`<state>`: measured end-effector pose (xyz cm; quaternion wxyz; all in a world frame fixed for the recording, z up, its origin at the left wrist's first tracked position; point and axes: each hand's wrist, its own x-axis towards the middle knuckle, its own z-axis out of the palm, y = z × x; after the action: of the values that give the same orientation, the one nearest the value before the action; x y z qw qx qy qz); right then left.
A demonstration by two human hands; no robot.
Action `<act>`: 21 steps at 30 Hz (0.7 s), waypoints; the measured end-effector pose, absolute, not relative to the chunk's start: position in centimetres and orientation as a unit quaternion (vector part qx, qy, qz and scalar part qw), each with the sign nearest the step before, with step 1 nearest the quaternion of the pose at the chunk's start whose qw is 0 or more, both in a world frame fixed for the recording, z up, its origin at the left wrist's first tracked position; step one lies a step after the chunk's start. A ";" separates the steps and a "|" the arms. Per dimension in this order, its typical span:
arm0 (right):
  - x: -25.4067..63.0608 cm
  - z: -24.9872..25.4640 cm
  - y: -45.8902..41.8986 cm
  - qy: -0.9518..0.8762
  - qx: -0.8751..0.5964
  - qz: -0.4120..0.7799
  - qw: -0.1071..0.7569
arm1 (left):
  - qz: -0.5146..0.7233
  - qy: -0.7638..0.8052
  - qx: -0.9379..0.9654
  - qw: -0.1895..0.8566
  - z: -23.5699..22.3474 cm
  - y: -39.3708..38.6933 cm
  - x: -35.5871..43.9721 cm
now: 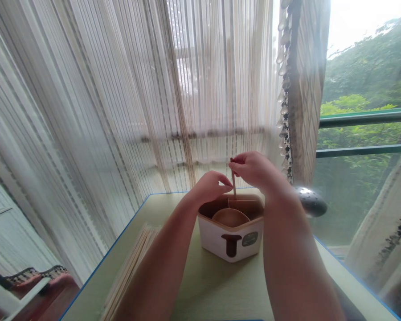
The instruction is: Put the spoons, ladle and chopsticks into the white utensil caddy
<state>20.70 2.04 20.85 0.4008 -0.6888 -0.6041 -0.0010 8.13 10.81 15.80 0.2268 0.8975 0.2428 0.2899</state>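
R hand (252, 169) pinching thin stick (234, 178) at top, near-upright at wht divided caddy (211, 234), L hand (211, 185) by stick, can't tell if gripping

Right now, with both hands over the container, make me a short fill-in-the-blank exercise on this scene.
1. The upper end of the thin stick is held by the person's ____ hand.
2. The outer wall of the container is mainly ____ in colour.
3. Seen from the camera, the bundle of sticks lies to the ____ of the container.
4. The edge trim of the table is ____ in colour.

Missing words: right; white; left; blue.
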 end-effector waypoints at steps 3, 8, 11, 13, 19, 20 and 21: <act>20.6 21.0 1.9 -0.604 -0.687 -0.006 0.404 | 0.308 0.223 0.878 0.291 15.8 10.9 8.1; 20.5 21.0 1.9 -0.610 -0.682 0.005 0.403 | 0.314 0.197 0.864 0.340 15.4 11.5 8.4; 20.6 20.8 2.2 -0.611 -0.688 0.011 0.391 | 0.302 0.209 0.865 0.340 15.1 11.9 8.4; 20.7 20.7 2.4 -0.613 -0.690 0.016 0.385 | 0.297 0.217 0.863 0.347 15.0 12.1 8.3; 20.5 21.0 1.9 -0.608 -0.693 0.036 0.385 | 0.284 0.214 0.855 0.379 14.9 12.1 8.1; 20.4 21.1 1.8 -0.603 -0.692 0.033 0.396 | 0.283 0.214 0.854 0.380 15.0 12.0 8.1; 20.3 21.2 1.7 -0.597 -0.688 0.029 0.412 | 0.284 0.216 0.853 0.380 15.0 12.0 8.1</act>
<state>20.28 1.72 21.23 0.4116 -0.6879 -0.5971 0.0289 8.08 11.99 15.01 0.3805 0.8533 0.2160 0.2837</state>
